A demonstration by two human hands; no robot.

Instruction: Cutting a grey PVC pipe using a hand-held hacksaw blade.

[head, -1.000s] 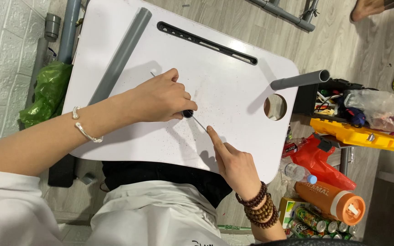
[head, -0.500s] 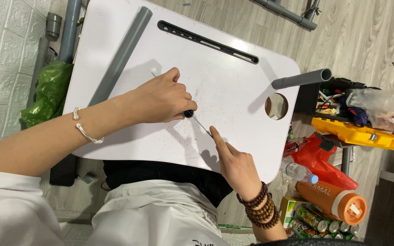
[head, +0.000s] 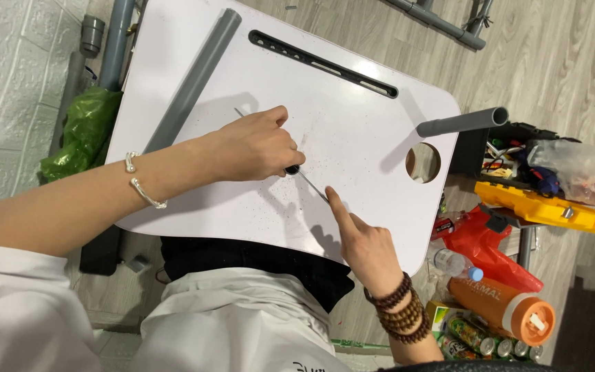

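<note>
My left hand (head: 256, 145) is closed around the black handle of a screwdriver (head: 304, 178), whose thin metal shaft slants down to the right onto a white lap-table top (head: 352, 117). My right hand (head: 363, 241) rests on the board's near edge, its forefinger stretched out and touching the shaft's tip. A thin metal rod sticks out behind the left hand's knuckles. A silver bracelet circles the left wrist, brown bead bracelets the right.
A grey tube (head: 194, 79) lies along the board's left side and a black slotted strip (head: 321, 62) across its far side. Another grey tube (head: 463, 122) juts beside a round hole (head: 423, 162). Right: yellow tool case (head: 552, 207), orange bottle (head: 500, 306), cans. A green bag (head: 80, 134) lies left.
Almost nothing moved. The right forefinger has crept slightly up along the screwdriver shaft, and the left hand keeps its grip in the same place.
</note>
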